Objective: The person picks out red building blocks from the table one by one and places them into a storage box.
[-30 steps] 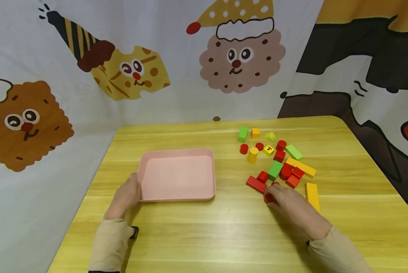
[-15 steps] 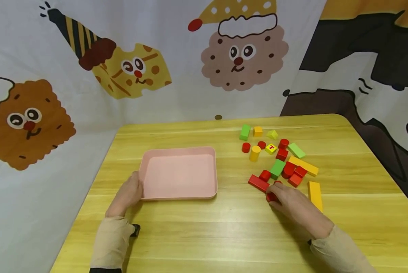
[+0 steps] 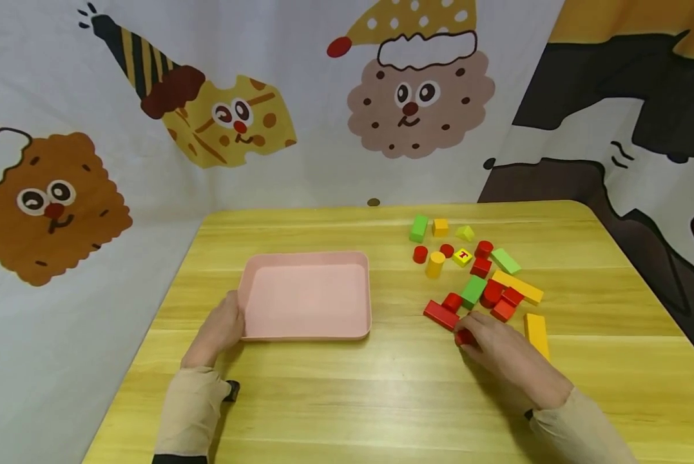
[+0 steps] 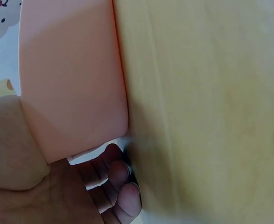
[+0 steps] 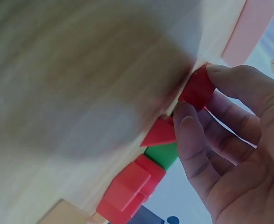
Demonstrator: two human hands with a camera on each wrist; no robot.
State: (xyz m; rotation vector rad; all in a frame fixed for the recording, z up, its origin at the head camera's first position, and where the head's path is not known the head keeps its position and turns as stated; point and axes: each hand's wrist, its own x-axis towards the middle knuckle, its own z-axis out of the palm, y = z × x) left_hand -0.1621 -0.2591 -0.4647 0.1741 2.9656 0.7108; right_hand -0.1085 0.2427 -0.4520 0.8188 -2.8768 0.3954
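A shallow pink tray [image 3: 308,338] lies on the left half of the table. My left hand [image 3: 218,325] holds it by its near left corner. In the left wrist view, the thumb lies over the wall of the tray [image 4: 73,79] and the curled fingers [image 4: 122,182] are below it. My right hand [image 3: 500,351] pinches a small red block [image 5: 198,87] between thumb and fingertips, low over the table. In the head view, a red rectangular block [image 3: 441,316] lies just beyond those fingertips. A red triangular block [image 5: 161,132] shows near the index finger in the right wrist view.
Several red, green and yellow blocks lie beyond my right hand, including a green block [image 3: 473,292] and a yellow cylinder [image 3: 435,265]. A long yellow block [image 3: 536,335] lies beside that hand. A cartoon-printed curtain [image 3: 318,174] hangs behind the table [image 3: 347,399].
Both hands stay almost in place. A bit of red behind the right index finger, visible earlier, is now covered by the hand. The head view has shifted slightly.
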